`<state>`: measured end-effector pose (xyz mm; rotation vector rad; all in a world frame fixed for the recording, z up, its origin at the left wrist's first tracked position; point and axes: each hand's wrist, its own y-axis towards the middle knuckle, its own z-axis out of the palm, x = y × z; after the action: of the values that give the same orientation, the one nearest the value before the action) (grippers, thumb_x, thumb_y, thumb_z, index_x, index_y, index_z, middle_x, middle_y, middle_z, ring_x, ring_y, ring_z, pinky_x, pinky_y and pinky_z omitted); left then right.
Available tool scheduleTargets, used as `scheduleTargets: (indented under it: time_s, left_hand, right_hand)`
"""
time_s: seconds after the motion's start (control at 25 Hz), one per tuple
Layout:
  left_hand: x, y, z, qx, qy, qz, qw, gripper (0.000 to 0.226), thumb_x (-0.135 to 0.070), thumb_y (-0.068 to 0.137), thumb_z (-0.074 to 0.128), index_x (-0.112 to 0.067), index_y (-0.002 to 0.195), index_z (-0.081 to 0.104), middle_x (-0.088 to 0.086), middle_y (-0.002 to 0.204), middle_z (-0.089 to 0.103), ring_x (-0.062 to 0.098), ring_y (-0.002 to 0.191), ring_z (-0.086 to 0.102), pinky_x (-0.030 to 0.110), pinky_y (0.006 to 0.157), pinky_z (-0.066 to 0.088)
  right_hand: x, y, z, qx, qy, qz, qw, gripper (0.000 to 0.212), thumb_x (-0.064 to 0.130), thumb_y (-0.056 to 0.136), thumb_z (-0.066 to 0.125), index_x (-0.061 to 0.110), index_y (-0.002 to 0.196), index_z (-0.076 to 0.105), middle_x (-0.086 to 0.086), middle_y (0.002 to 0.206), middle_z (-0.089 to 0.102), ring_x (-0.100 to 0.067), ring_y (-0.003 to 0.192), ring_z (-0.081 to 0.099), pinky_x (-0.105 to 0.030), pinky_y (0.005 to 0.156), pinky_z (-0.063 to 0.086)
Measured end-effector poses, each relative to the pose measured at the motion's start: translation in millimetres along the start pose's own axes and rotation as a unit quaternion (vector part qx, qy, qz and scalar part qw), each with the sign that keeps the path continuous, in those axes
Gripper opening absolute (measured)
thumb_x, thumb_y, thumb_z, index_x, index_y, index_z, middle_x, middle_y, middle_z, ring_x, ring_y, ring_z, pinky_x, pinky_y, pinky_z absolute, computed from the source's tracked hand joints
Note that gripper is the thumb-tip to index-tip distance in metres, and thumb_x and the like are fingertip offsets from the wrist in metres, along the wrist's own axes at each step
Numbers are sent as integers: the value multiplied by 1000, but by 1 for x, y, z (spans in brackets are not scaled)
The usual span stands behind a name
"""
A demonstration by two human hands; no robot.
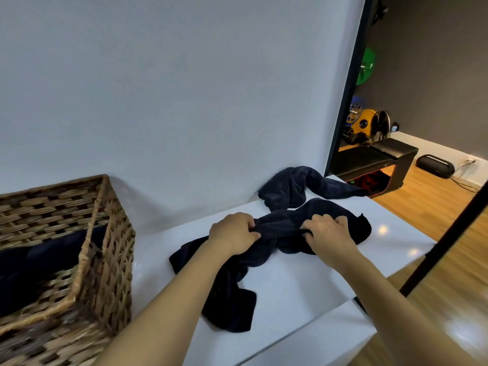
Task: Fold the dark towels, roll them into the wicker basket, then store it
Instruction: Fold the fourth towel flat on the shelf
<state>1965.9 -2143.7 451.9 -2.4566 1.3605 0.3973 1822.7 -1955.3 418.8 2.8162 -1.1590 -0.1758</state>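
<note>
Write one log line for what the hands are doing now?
left hand: grips dark towel | right hand: grips same towel | second towel: crumpled behind | wicker basket: left

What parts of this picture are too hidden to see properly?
- Wicker basket, head view: cut off by the left and bottom edges; the dark contents can't be counted.
- Near towel: partly under the left hand, right hand and forearms.
- Far towel: bunched, its folds unclear.

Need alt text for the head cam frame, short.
Both hands, left hand and right hand, grip a crumpled dark towel on a white table. A second dark towel lies behind by the wall; a wicker basket stands at left.
</note>
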Motion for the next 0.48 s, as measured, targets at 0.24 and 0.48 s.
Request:
scheduleTargets:
  time_s: [0.24,0.48]
  left_hand:
    - [-24,-13,-55,-76,-324,31,942,22,-41,97,61,-23,87,54,5,93,72,20,80,66,36,76,51]
    - [1,-10,-70,-154,-222,-63,961,33,-38,100,57,-13,114,42,6,112,61,24,95,59,34,76,46]
  right_hand:
    - [-17,9,-60,-235,431,117,863,25,22,103,51,26,122,67,8,86,72,-14,85,68,-34,81,55]
    - [9,31,-44,-28,435,21,900,53,32,98,61,32,148,43,3,140,55,-18,132,51,-38,111,41]
